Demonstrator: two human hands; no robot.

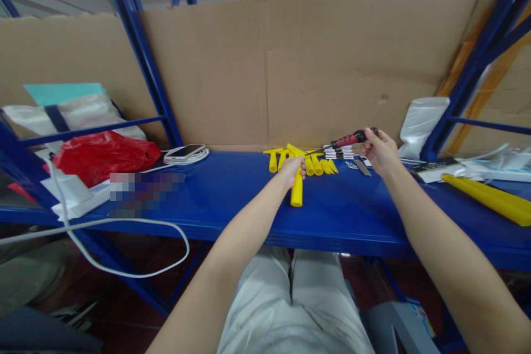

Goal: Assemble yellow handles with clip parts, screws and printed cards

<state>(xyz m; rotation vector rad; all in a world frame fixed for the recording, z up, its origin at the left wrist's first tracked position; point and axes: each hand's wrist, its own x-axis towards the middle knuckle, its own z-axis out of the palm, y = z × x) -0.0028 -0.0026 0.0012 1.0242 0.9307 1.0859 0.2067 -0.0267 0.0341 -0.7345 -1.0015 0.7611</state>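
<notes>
My left hand (293, 171) is closed around a yellow plastic handle (296, 196), held above the blue shelf with its hollow-looking round end toward me. In my right hand (379, 152) is a screwdriver (348, 140) with a red and black grip, pinched near the grip's end. Its thin shaft points left and reaches the head of the yellow handle; whether the tip touches a screw cannot be made out. Behind my left hand stand several more yellow handles (272, 162) and small yellow pointed pieces (329, 166). A grey flat blade (362, 167) lies near my right hand.
White-and-black strips (338, 152) are stacked against the cardboard panel (332, 66). Long yellow pieces (493, 199) lie at the right. On the left are a red plastic bag (103, 152), a phone (185, 150) and a white cable (166, 224) hanging over the shelf edge. Blue posts (141, 55) frame the shelf.
</notes>
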